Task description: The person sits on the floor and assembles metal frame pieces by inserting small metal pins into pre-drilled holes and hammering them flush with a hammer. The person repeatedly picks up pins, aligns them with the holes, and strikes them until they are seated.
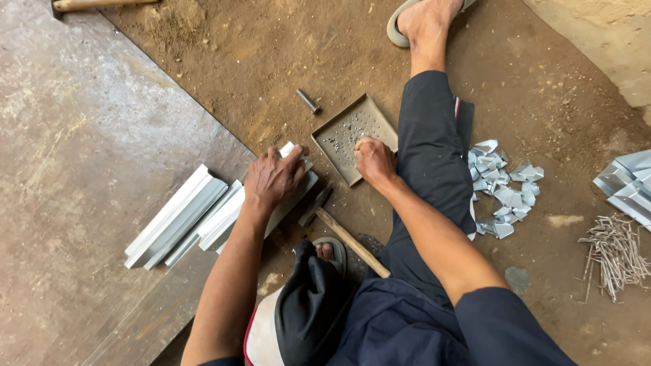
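Lying at the far left on a large brown metal sheet (81,176) are several pale grey metal channel pieces (178,215), long and folded, set side by side at a slant and touching one another. The left hand (272,177) rests palm down on the upper end of the rightmost piece, its fingers (293,163) curled together over that end and pressing on it, so the pale tip shows just past the knuckles. Just right of this hand and below it a hammer (342,230) lies on the dirt floor (285,61), its dark head close to the channel pieces and its wooden handle slanting down toward the person's sandalled foot (329,249). Above it sits a shallow square metal tray (339,132), dull brown, with many tiny grey bits scattered inside. The right hand (374,161) is over the tray's right part, its fingers (365,145) bunched together as in a pinch; what they nip is too small to tell. A short dark metal punch (307,100) lies on the dirt just beyond the tray's upper left edge. Right of the outstretched leg is a heap of small folded silvery metal pieces (503,190), and farther right a loose pile of nails (614,254).
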Available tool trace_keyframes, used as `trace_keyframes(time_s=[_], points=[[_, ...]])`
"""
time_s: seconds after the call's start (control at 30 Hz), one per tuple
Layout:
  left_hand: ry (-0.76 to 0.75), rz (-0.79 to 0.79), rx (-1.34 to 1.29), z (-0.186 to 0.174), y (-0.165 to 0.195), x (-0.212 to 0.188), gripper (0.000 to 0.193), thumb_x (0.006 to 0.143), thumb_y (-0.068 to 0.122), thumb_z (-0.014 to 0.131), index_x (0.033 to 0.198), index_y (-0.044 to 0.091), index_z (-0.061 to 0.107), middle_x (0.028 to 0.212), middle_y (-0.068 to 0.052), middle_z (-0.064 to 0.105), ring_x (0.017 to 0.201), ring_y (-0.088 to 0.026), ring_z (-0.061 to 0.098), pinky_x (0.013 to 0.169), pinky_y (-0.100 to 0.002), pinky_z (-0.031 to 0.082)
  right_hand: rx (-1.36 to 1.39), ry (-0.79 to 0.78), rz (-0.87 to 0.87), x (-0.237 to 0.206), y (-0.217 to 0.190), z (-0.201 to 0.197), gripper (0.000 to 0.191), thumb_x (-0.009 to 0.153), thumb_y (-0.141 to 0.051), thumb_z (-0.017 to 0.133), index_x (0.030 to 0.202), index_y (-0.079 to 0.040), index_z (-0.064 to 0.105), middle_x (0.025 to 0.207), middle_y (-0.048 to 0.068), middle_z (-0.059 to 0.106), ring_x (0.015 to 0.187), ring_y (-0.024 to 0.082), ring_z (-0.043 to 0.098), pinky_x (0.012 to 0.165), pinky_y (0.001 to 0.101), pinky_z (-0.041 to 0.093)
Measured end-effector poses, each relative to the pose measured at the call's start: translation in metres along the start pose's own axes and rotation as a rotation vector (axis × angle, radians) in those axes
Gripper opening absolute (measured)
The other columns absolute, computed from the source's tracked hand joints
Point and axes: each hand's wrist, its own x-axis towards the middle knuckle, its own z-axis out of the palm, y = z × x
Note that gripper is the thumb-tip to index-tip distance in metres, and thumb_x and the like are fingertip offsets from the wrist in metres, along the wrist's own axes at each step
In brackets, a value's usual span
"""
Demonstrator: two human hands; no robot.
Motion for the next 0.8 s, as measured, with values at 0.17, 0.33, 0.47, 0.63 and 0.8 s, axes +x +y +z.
trace_keyframes(time_s=[0.17,0.33,0.47,0.63,0.8], points=[[-0.003,-0.012,-0.007,-0.004,-0.004,0.005,0.034,0.096,0.042,0.056,0.127,0.027,0.055,0.094,-0.023,0.062,0.088,-0.043,0.067,0.069,-0.053,0.055,-0.175,0.003,-0.031,0.026,-0.010,0.015,0.009,0.080,0.001,0.062,0.075,-0.005,0.066,0.085,0.013,0.067,0.084,0.037,0.067,0.067,0.0524,0.053],[0.003,-0.012,-0.014,-0.008,-0.007,0.005,0.031,0.097,0.042,0.055,0.124,0.028,0.056,0.094,-0.022,0.063,0.087,-0.042,0.068,0.066,-0.052,0.055,-0.266,0.016,-0.194,0.030,-0.013,0.021,0.008,0.070,0.005,0.066,0.067,-0.002,0.063,0.086,0.014,0.065,0.085,0.036,0.068,0.065,0.0495,0.054],[0.018,-0.004,-0.053,-0.014,-0.008,0.008,0.032,0.102,0.049,0.048,0.126,0.029,0.056,0.095,-0.023,0.063,0.088,-0.043,0.068,0.068,-0.053,0.056,0.012,0.082,-0.113,0.028,-0.015,0.020,0.014,0.087,0.011,0.065,0.077,0.002,0.064,0.092,0.016,0.065,0.078,0.027,0.068,0.068,0.0399,0.058],[-0.264,-0.087,-0.182,-0.013,-0.033,0.019,0.046,0.104,0.058,0.035,0.135,0.030,0.055,0.099,-0.024,0.067,0.094,-0.042,0.070,0.081,-0.055,0.054,0.866,-0.013,0.402,0.012,-0.021,0.004,0.005,0.089,0.003,0.068,0.094,0.001,0.068,0.088,0.013,0.073,0.078,0.017,0.073,0.075,0.0301,0.062],[-0.259,0.064,-0.664,0.018,-0.086,0.045,0.057,0.104,0.060,0.038,0.134,0.015,0.059,0.123,-0.016,0.070,0.118,-0.034,0.066,0.101,-0.044,0.051,1.012,-0.186,0.424,-0.014,-0.044,0.006,0.017,0.084,0.001,0.078,0.098,0.009,0.073,0.090,0.014,0.076,0.078,0.017,0.073,0.075,0.0294,0.062]])
